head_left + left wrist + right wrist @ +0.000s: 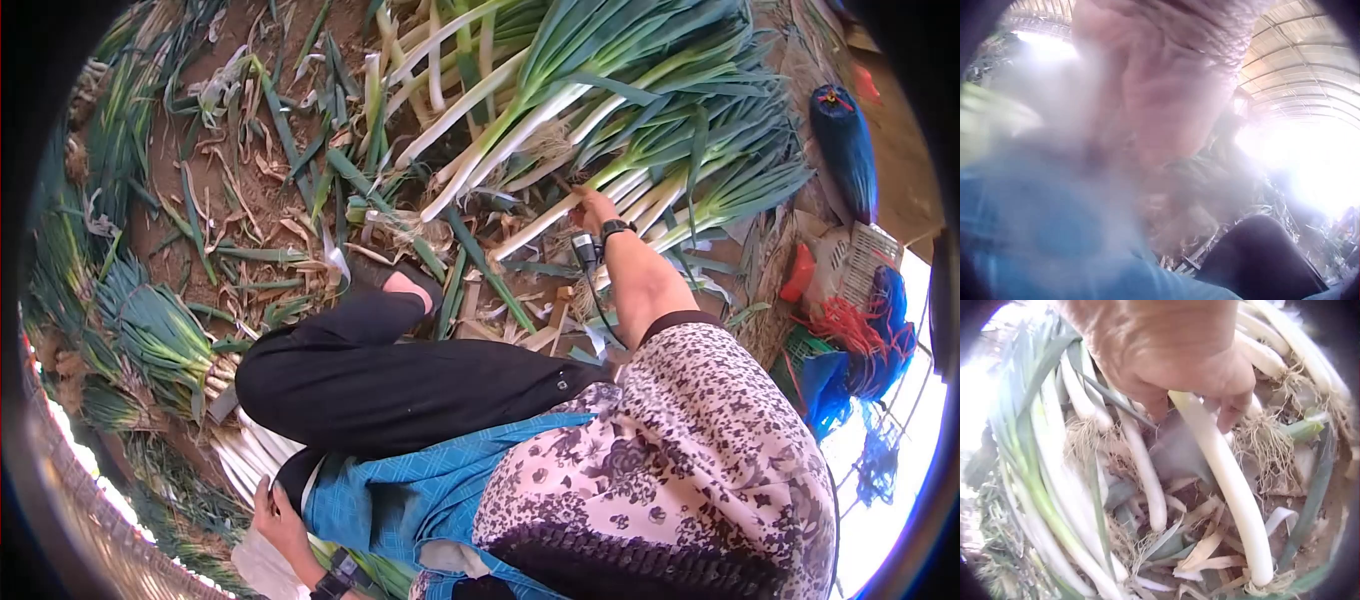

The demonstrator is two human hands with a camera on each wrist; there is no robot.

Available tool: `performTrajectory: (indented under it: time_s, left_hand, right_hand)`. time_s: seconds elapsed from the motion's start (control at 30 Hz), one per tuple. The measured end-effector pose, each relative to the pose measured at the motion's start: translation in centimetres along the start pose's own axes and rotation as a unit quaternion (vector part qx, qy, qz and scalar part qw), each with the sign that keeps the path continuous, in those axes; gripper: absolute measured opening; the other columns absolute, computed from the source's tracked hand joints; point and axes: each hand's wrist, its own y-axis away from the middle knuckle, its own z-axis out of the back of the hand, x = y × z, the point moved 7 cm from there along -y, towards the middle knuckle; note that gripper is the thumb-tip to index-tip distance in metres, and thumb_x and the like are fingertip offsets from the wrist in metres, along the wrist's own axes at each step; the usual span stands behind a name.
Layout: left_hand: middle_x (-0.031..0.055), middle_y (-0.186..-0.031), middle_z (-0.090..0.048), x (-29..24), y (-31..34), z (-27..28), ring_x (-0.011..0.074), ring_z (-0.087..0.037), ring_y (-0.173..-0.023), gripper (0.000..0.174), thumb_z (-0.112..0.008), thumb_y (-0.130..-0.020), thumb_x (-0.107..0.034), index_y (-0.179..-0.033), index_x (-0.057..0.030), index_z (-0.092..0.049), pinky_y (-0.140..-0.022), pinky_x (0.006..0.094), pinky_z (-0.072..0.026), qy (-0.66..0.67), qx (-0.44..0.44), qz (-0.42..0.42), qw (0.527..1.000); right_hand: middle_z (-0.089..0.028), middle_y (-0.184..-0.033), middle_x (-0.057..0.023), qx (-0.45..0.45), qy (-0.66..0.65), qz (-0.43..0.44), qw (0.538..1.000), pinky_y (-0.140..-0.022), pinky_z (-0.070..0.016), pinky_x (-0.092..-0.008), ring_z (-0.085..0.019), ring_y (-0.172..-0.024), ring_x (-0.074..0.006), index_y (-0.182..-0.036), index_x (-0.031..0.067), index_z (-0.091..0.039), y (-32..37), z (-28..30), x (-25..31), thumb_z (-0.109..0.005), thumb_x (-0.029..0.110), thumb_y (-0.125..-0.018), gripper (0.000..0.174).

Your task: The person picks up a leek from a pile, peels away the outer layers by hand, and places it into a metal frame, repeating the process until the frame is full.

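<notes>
Beside a spread of leeks, my right hand (597, 212) grips one leek by its pale shaft (1229, 481). Its rooted end points down over dry husks in the right wrist view, with thumb and fingers on either side of the shaft. More leeks (690, 100), white shafts and green leaves, lie around and beyond this hand. The left hand (285, 535) is low by the dark footwear (295, 475), its fingers loosely bent, close to a row of white leek shafts (245, 455). In the left wrist view this hand (1166, 81) is blurred and its fingertips are hidden.
Leaf scraps and husks (250, 200) litter the soil. A tied leek bundle (160, 320) lies left of the bent leg (400, 390). At right are a blue wrapped roll (843, 140), a pale crate (870, 260) and red strings (850, 320).
</notes>
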Motion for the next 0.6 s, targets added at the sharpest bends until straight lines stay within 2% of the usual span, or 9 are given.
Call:
performTrajectory:
  time_s: [0.03,0.1,0.2,0.27,0.4,0.43,0.5,0.57,0.6]
  left_hand:
    - [0.0169,-0.101,-0.067,-0.7,-0.6,-0.2,0.0194,-0.063,-0.088,0.029,-0.059,-0.090,-0.005,-0.116,0.0083,-0.060,-0.081,0.0311,-0.0491,0.000,-0.001,0.002,1.000]
    - [0.0180,-0.109,-0.067,-4.2,-1.8,0.0,0.0239,-0.063,-0.099,0.029,-0.058,-0.091,-0.004,-0.118,0.0075,-0.060,-0.088,0.0335,-0.0479,-0.072,-0.056,-0.136,0.987]
    - [0.0174,-0.118,-0.064,-14.3,-3.2,-0.2,0.0275,-0.061,-0.107,0.030,-0.056,-0.092,-0.002,-0.121,0.0063,-0.059,-0.093,0.0353,-0.0465,0.029,-0.109,-0.192,0.975]
    - [0.0161,-0.136,-0.052,-19.6,-4.5,-2.5,0.0267,-0.049,-0.126,0.047,-0.060,-0.089,0.000,-0.133,0.0033,-0.048,-0.103,0.0359,-0.0388,0.160,-0.051,-0.201,0.965]
    - [0.0229,-0.149,-0.031,-30.6,-4.8,-8.5,0.0365,-0.029,-0.140,0.091,-0.083,-0.067,-0.017,-0.144,-0.0028,-0.036,-0.115,0.0411,-0.0222,0.055,0.000,-0.410,0.911]
    - [0.0206,-0.145,-0.039,-31.7,-5.0,-10.0,0.0367,-0.036,-0.134,0.077,-0.081,-0.071,-0.018,-0.138,-0.0038,-0.045,-0.110,0.0424,-0.0305,0.047,0.014,-0.446,0.894]
    - [0.0162,-0.114,-0.062,-31.1,-7.0,-12.5,0.0262,-0.059,-0.101,0.042,-0.074,-0.081,-0.019,-0.118,-0.0023,-0.062,-0.089,0.0373,-0.0457,-0.059,0.021,-0.463,0.884]
    - [0.0088,-0.076,-0.061,-29.5,-9.4,-11.4,0.0152,-0.053,-0.067,0.023,-0.066,-0.091,-0.022,-0.097,0.0001,-0.068,-0.062,0.0330,-0.0440,0.195,0.096,-0.317,0.923]
    - [0.0069,-0.062,-0.053,-29.4,-9.3,-10.5,0.0122,-0.045,-0.058,0.026,-0.061,-0.095,-0.023,-0.091,0.0027,-0.066,-0.055,0.0291,-0.0387,0.190,0.053,-0.340,0.919]
  right_hand:
    - [-0.060,-0.081,-0.0090,0.013,-0.026,-0.007,1.000,-0.060,-0.0508,-0.0381,-0.057,-0.071,-0.0246,-0.101,0.0069,-0.062,1.0,-0.6,0.7,-0.066,0.021,-0.085,0.022]
    - [-0.059,-0.081,-0.0104,0.078,-0.073,0.027,0.994,-0.060,-0.0499,-0.0373,-0.058,-0.075,-0.0241,-0.087,0.0073,-0.059,2.3,-2.9,2.3,-0.066,0.021,-0.085,0.015]
    - [-0.059,-0.081,-0.0088,0.195,-0.166,0.023,0.966,-0.069,-0.0509,-0.0376,-0.058,-0.077,-0.0242,-0.084,0.0086,-0.058,7.7,-7.0,5.2,-0.067,0.020,-0.083,0.015]
    - [-0.061,-0.082,-0.0084,0.231,-0.207,0.007,0.951,-0.069,-0.0516,-0.0387,-0.059,-0.076,-0.0244,-0.084,0.0083,-0.058,13.1,-9.8,5.9,-0.067,0.019,-0.084,0.014]
    - [-0.065,-0.084,-0.0104,0.317,-0.209,-0.001,0.925,-0.068,-0.0533,-0.0368,-0.064,-0.076,-0.0233,-0.089,0.0056,-0.061,23.0,-15.0,4.7,-0.067,0.019,-0.086,0.015]
    - [-0.067,-0.085,-0.0118,0.351,-0.218,-0.005,0.911,-0.065,-0.0543,-0.0338,-0.065,-0.076,-0.0228,-0.089,0.0048,-0.062,25.3,-16.0,4.3,-0.067,0.020,-0.086,0.016]
    - [-0.068,-0.091,-0.0128,0.381,-0.207,-0.029,0.901,-0.083,-0.0520,-0.0414,-0.065,-0.085,-0.0277,-0.099,0.0016,-0.062,28.9,-16.6,3.1,-0.065,0.023,-0.088,0.025]
    - [-0.067,-0.099,-0.0153,0.436,-0.279,-0.024,0.855,-0.095,-0.0464,-0.0443,-0.062,-0.096,-0.0308,-0.107,-0.0014,-0.060,30.8,-16.2,3.5,-0.061,0.026,-0.090,0.032]
    - [-0.065,-0.105,-0.0173,0.440,-0.333,-0.071,0.831,-0.098,-0.0445,-0.0450,-0.060,-0.100,-0.0318,-0.109,-0.0029,-0.058,30.5,-15.8,3.9,-0.060,0.027,-0.090,0.035]
